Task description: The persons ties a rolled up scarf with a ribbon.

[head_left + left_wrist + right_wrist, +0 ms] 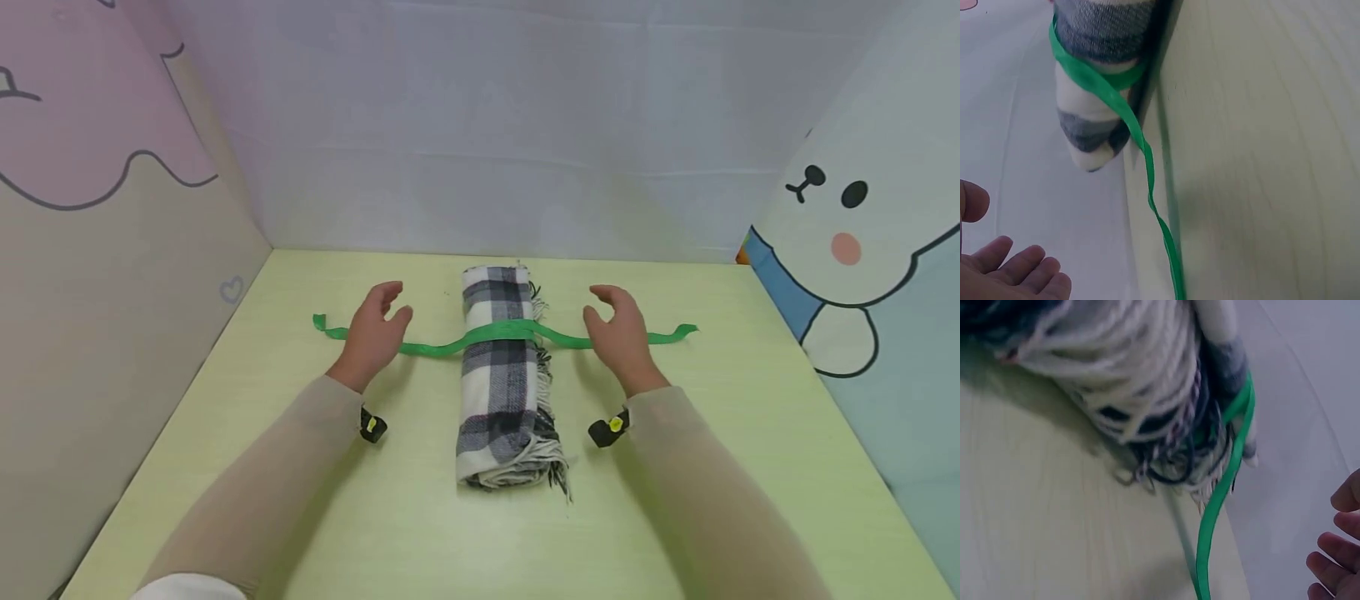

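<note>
A rolled plaid scarf (498,400) in white, grey and black lies lengthwise on the table, its fringe along the right side. Across its upper part passes a green ribbon (501,331), with one end stretching out to the left and the other to the right. My left hand (372,335) hovers over the left length of ribbon, fingers relaxed and holding nothing. Over the right length is my right hand (618,337), likewise loosely bent and holding nothing. Both wrist views show the fingers apart from the ribbon and scarf.
The pale yellow table (480,542) is bounded by a whitish back wall (495,167). Side panels carry cartoon drawings, among them a white animal face (855,225) at the right. A small black wrist camera (372,425) hangs at the left cuff, another (609,427) at the right.
</note>
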Demonstrator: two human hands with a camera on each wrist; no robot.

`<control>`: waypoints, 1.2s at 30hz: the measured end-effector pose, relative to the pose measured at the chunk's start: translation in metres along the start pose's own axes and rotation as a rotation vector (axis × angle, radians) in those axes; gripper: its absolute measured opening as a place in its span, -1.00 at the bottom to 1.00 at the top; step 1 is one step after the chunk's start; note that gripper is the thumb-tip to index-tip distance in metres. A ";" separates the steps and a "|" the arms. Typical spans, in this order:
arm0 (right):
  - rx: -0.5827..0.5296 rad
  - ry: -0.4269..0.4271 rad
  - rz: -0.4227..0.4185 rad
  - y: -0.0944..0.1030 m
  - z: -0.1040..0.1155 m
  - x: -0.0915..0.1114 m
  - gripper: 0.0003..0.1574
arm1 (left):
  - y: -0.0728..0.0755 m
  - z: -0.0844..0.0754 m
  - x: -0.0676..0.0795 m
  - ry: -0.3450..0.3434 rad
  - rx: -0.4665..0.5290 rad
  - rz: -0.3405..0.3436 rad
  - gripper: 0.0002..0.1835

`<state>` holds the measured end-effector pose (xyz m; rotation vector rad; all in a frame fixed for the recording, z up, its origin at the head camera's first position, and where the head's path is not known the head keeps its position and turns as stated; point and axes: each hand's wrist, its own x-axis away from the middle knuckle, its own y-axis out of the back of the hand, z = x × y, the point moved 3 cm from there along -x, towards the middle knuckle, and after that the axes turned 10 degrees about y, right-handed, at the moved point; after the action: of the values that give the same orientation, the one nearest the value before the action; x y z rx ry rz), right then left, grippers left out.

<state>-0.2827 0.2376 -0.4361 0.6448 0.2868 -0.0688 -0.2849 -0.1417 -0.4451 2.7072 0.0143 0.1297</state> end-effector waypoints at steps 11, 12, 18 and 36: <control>-0.010 0.017 0.294 -0.056 0.024 -0.002 -0.41 | -0.052 -0.011 -0.008 -0.061 -0.196 0.271 -0.57; -0.002 0.013 0.308 -0.059 0.022 -0.002 -0.41 | -0.055 -0.009 -0.009 -0.056 -0.221 0.292 -0.57; 0.016 -0.020 0.340 -0.061 0.012 -0.005 -0.48 | -0.065 0.000 -0.018 -0.026 -0.317 0.388 -0.67; -0.048 -0.034 0.413 -0.029 -0.007 -0.013 -0.30 | -0.038 0.006 -0.021 -0.020 -0.248 0.377 -0.54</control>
<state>-0.3014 0.2182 -0.4543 0.6434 0.1177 0.3218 -0.3051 -0.1098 -0.4680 2.4344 -0.4874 0.2006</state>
